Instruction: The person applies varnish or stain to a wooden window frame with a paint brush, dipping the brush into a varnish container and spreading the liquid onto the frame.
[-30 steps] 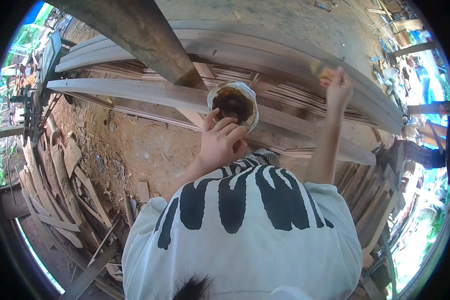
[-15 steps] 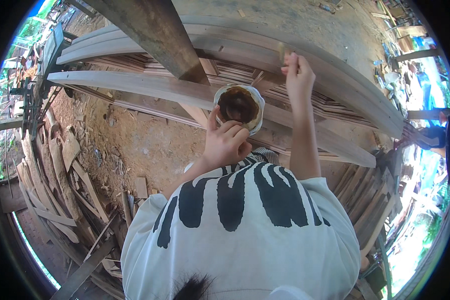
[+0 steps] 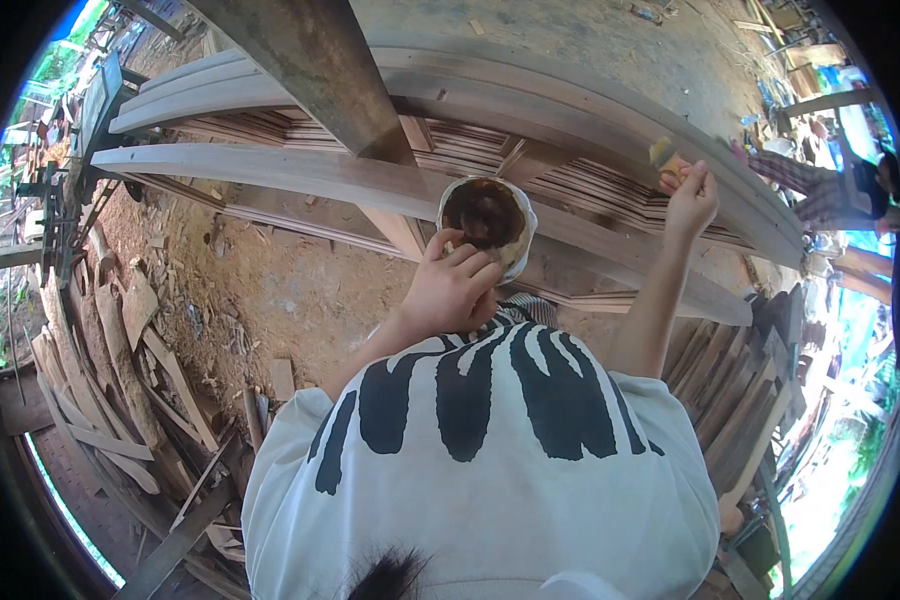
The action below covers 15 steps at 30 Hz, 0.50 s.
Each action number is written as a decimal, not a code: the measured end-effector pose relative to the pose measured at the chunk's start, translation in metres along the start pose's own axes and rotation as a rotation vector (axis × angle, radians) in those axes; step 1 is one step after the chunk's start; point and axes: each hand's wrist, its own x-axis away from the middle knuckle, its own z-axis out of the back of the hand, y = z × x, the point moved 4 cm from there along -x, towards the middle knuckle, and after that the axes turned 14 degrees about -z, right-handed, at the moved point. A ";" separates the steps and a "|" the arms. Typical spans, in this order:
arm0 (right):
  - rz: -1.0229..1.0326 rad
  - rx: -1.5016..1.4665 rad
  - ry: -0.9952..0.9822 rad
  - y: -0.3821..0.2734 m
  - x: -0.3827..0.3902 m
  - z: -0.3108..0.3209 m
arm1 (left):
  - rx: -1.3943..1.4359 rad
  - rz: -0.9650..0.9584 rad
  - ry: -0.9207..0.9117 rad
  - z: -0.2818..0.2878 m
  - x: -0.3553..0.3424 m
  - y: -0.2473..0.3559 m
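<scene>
My left hand (image 3: pixel 452 278) grips the near rim of a round, whitish container (image 3: pixel 519 258), fingers bent over its edge. Dark brown residue or liquid coats the inside of this tub, which is held above the wooden frames in front of me. Off to the right, my right hand (image 3: pixel 692 200) is raised with its fingers pinched on a small yellow-and-tan brush (image 3: pixel 664 157). The brush is over the far curved wooden beam (image 3: pixel 570 112); whether it touches the wood I cannot tell.
A nearer pale beam (image 3: pixel 270 167) runs across, with slatted pieces (image 3: pixel 440 143) between the beams. An upright post (image 3: pixel 310 70) rises at upper left. Scrap wood (image 3: pixel 120 330) lies left, stacked boards (image 3: pixel 730 370) right. Another person in checked clothing (image 3: pixel 820 190) is at the far right.
My right hand has moved right and slightly down along the far beam with the brush. The container has shifted slightly right in my left hand. The other person has come further into view.
</scene>
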 end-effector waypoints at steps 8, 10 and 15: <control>0.024 0.091 -0.216 -0.012 0.056 -0.069 | 0.023 -0.114 -0.040 0.004 0.004 -0.001; 0.059 0.082 -0.362 -0.018 0.078 -0.102 | 0.036 -0.124 -0.026 0.003 0.005 0.000; 0.035 -0.092 -0.478 -0.011 0.068 -0.115 | 0.059 -0.072 -0.043 0.003 0.002 0.006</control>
